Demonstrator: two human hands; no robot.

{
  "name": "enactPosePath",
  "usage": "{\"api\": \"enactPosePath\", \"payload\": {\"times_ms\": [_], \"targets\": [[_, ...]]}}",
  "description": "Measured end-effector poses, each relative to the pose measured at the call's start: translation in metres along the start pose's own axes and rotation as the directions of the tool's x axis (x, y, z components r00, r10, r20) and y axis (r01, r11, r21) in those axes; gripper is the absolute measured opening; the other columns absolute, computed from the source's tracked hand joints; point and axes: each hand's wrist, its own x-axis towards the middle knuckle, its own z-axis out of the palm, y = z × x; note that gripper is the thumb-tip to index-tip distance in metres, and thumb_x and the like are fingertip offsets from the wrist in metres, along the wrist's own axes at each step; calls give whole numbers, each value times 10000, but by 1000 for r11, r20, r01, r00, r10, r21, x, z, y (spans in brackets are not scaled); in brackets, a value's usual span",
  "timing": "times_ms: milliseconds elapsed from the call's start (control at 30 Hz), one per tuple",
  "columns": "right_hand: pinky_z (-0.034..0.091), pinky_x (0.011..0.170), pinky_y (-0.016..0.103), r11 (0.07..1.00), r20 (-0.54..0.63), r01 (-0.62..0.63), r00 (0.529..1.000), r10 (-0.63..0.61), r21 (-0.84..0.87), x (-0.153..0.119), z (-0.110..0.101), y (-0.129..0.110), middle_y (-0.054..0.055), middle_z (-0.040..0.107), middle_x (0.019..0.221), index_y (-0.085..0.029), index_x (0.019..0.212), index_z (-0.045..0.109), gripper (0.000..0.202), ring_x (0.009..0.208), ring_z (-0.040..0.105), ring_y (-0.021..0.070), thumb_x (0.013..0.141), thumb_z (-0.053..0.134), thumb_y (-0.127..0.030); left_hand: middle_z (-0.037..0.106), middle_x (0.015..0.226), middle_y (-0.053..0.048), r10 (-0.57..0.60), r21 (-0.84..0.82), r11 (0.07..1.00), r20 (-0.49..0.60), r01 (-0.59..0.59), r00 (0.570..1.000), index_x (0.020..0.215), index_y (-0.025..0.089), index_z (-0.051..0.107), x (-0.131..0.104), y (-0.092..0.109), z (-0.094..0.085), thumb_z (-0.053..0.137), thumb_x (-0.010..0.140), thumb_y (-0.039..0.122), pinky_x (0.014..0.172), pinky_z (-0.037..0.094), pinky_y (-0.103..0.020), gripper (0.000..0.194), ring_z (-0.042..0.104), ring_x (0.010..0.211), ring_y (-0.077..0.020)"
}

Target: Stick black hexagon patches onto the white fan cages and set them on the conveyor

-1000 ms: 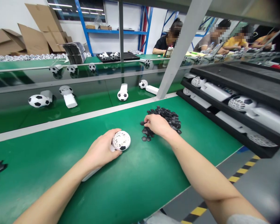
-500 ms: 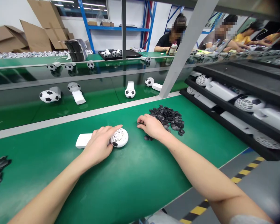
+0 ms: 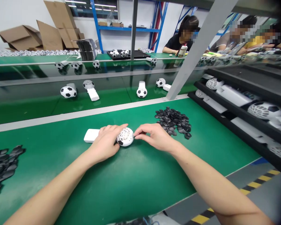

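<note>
A white handheld fan [image 3: 125, 137] with a round, soccer-ball-patterned head and an openwork grille lies on the green bench, its handle [image 3: 91, 135] pointing left. My left hand [image 3: 105, 140] is closed over the neck of the fan, thumb and fingers against the head. At the right rim of the head, my right hand [image 3: 152, 136] pinches a small black piece, mostly hidden by the fingertips. Behind that hand lies a pile of flat black pieces [image 3: 173, 120]. Another pile of larger black pieces [image 3: 4, 167] rests at the far left.
Beyond the bench edge, several soccer-ball fans [image 3: 141, 90] lie on a green conveyor [image 3: 117, 100]. Stacked black trays [image 3: 239, 118] with fans stand on the right. A slanted grey post [image 3: 196, 56] rises at the bench's back edge. Co-workers [image 3: 181, 40] sit across the line.
My right hand has moved left from the black pile to the fan head's right rim. My left hand keeps its hold on the fan. The camera view has shifted slightly left.
</note>
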Motion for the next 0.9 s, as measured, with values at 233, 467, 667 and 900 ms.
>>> {"api": "enactPosePath", "payload": {"times_ms": [233, 467, 667, 900], "targets": [[448, 756, 248, 997, -11, 79, 997, -80, -21, -1, 0, 0, 24, 626, 848, -198, 875, 657, 132, 809, 571, 118, 824, 542, -156, 529, 1178, -53, -29, -20, 999, 12, 29, 1000, 1302, 250, 357, 0, 2, -2, 582, 691, 276, 900, 317, -425, 651, 438, 1072, -283], [431, 759, 282, 977, 31, 211, 977, -210, -33, 1, 12, -3, 9, 644, 810, -198, 838, 618, 94, 788, 532, 139, 813, 552, -137, 561, 1127, -75, -60, -55, 997, -30, 59, 998, 1253, 215, 433, 1, 9, 3, 611, 654, 599, 905, 323, -446, 734, 446, 1063, -301], [433, 795, 311, 996, -29, 68, 997, -66, 53, 3, 22, -1, 28, 560, 893, -192, 881, 541, 193, 883, 504, 160, 727, 658, -203, 587, 1093, -75, -66, -39, 997, -82, 63, 994, 1197, 188, 477, 1, 14, 7, 604, 687, 542, 937, 305, -470, 633, 477, 1040, -290], [450, 851, 354, 829, 93, -268, 962, 257, 491, 5, 28, 6, 43, 540, 1064, -198, 993, 468, 445, 953, 556, 161, 626, 719, -197, 580, 1124, -85, -86, -69, 994, -32, 84, 996, 1182, 179, 478, 1, 16, 4, 598, 696, 516, 1000, 221, -525, 603, 477, 1068, -290]]}}
